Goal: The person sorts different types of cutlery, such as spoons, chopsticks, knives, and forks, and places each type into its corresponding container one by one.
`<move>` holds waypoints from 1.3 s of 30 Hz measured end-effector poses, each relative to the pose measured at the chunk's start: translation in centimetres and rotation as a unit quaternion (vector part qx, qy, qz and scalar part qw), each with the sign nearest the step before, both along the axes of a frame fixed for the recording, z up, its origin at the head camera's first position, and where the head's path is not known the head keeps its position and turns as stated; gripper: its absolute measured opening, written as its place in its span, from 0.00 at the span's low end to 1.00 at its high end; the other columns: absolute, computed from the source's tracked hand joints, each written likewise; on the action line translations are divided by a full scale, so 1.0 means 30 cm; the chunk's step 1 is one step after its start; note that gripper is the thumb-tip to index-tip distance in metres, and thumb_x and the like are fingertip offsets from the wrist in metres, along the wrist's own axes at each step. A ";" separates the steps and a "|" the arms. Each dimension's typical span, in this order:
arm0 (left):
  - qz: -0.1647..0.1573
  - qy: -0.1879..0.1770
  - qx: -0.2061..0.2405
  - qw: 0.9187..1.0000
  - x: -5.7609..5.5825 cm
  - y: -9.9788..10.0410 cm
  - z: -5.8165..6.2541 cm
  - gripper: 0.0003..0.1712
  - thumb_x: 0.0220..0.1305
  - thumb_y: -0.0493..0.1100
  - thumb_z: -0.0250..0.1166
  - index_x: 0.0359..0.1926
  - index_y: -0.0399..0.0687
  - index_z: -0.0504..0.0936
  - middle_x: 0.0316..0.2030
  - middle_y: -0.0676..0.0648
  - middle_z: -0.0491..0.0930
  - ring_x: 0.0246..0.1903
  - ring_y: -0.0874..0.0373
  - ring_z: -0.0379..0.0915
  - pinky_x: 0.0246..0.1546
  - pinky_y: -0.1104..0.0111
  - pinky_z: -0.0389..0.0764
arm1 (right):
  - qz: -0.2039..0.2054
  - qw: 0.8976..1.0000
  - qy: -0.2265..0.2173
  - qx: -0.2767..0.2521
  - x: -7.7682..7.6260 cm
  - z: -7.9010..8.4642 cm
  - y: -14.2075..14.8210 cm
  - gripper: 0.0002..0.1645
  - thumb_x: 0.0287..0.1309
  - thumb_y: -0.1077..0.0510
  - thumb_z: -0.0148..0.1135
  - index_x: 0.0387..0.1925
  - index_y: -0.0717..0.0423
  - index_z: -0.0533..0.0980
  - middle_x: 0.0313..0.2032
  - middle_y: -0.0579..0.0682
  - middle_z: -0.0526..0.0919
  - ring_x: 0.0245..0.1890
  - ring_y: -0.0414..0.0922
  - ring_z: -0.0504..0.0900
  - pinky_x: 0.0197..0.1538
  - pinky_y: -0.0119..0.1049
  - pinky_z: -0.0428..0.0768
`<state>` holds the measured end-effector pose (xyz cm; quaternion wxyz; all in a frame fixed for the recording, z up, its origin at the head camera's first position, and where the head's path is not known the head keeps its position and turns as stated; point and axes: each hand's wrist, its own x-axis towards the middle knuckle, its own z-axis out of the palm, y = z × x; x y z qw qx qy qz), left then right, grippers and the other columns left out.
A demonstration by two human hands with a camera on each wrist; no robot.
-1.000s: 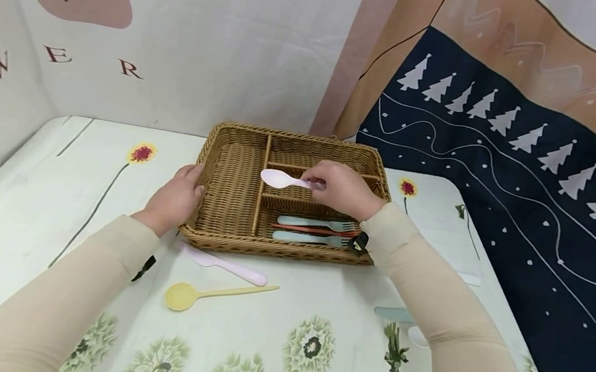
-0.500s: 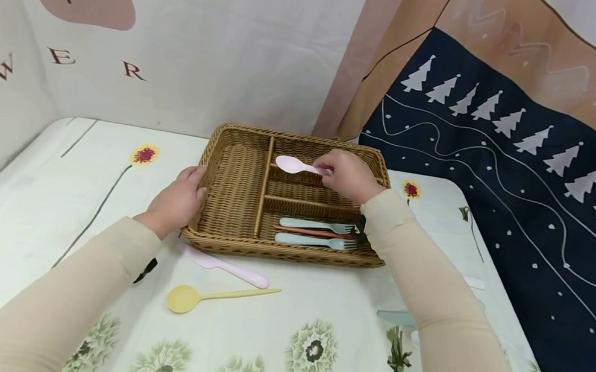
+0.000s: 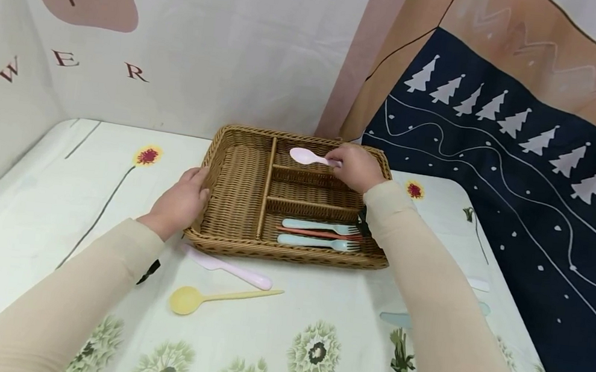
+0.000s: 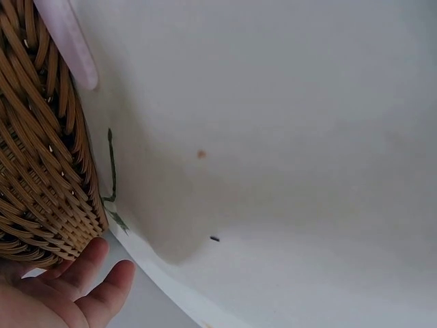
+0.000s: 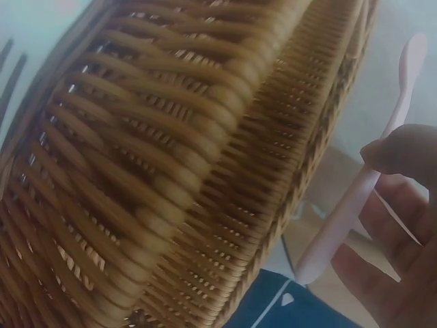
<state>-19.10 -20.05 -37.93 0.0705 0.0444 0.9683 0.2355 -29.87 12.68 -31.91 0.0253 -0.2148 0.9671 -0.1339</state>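
Observation:
My right hand (image 3: pixel 357 167) pinches a pink spoon (image 3: pixel 303 156) by its handle, over the back right compartment of the brown wicker basket (image 3: pixel 263 188). In the right wrist view the spoon handle (image 5: pixel 341 215) lies between thumb and fingers, beyond the basket's woven wall (image 5: pixel 205 164). My left hand (image 3: pixel 179 201) rests against the basket's left side with its fingers fairly straight; in the left wrist view the fingertips (image 4: pixel 116 280) show beside the wicker. Light blue forks (image 3: pixel 319 243) and an orange-red utensil (image 3: pixel 320 234) lie in the front right compartment.
In front of the basket a pink knife (image 3: pixel 229 268) and a yellow spoon (image 3: pixel 188 300) lie on the floral tablecloth (image 3: pixel 238 343). A light blue utensil (image 3: pixel 395 319) lies partly hidden under my right forearm, with a white one (image 3: pixel 478 284) beyond it. Printed cloths hang behind.
My right hand has carried the pink spoon away from me and slightly right, from over the middle right compartment to over the back one. The left hand stays at the basket's side.

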 end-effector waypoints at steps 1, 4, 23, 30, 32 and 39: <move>0.000 -0.001 0.000 1.000 0.001 0.000 0.000 0.33 0.77 0.41 0.37 0.74 0.32 0.40 0.72 0.28 0.43 0.65 0.30 0.55 0.62 0.42 0.65 | -0.005 1.000 0.001 0.002 -0.003 -0.001 -0.001 0.17 0.62 0.62 0.61 0.53 0.53 0.81 0.48 0.53 0.82 0.47 0.49 0.78 0.54 0.45 0.78; 0.002 -0.001 -0.001 1.000 0.002 0.001 0.000 0.33 0.76 0.41 0.37 0.74 0.32 0.40 0.72 0.29 0.43 0.65 0.30 0.55 0.62 0.42 0.66 | -0.011 1.000 0.000 0.012 -0.011 -0.009 -0.001 0.17 0.63 0.62 0.60 0.53 0.52 0.81 0.50 0.53 0.81 0.49 0.49 0.78 0.55 0.46 0.78; 0.008 -0.003 0.004 1.000 0.009 -0.004 -0.002 0.33 0.77 0.41 0.37 0.75 0.34 0.40 0.72 0.30 0.43 0.65 0.31 0.56 0.62 0.43 0.66 | -0.022 0.998 0.006 0.065 -0.065 -0.050 -0.030 0.18 0.65 0.63 0.57 0.54 0.49 0.81 0.51 0.53 0.81 0.51 0.51 0.78 0.53 0.46 0.80; 0.011 0.001 0.005 1.000 0.008 -0.005 -0.004 0.33 0.77 0.41 0.38 0.75 0.35 0.40 0.72 0.30 0.44 0.65 0.31 0.57 0.63 0.43 0.66 | -0.016 0.996 0.011 0.086 -0.067 -0.058 -0.041 0.17 0.66 0.62 0.56 0.53 0.47 0.82 0.51 0.52 0.82 0.53 0.50 0.77 0.54 0.47 0.80; 0.012 0.001 0.006 1.000 0.007 -0.005 -0.003 0.33 0.77 0.42 0.38 0.75 0.35 0.40 0.72 0.31 0.44 0.65 0.32 0.57 0.62 0.43 0.66 | -0.015 0.996 0.011 0.089 -0.070 -0.061 -0.043 0.17 0.66 0.62 0.56 0.52 0.47 0.82 0.51 0.52 0.82 0.53 0.50 0.77 0.55 0.47 0.79; 0.011 -0.001 0.008 1.000 0.004 -0.001 -0.004 0.33 0.77 0.42 0.38 0.75 0.35 0.40 0.73 0.31 0.43 0.65 0.32 0.57 0.63 0.44 0.66 | -0.003 0.994 0.001 0.106 -0.085 -0.068 -0.044 0.17 0.67 0.62 0.54 0.52 0.48 0.82 0.52 0.52 0.82 0.56 0.51 0.76 0.57 0.47 0.78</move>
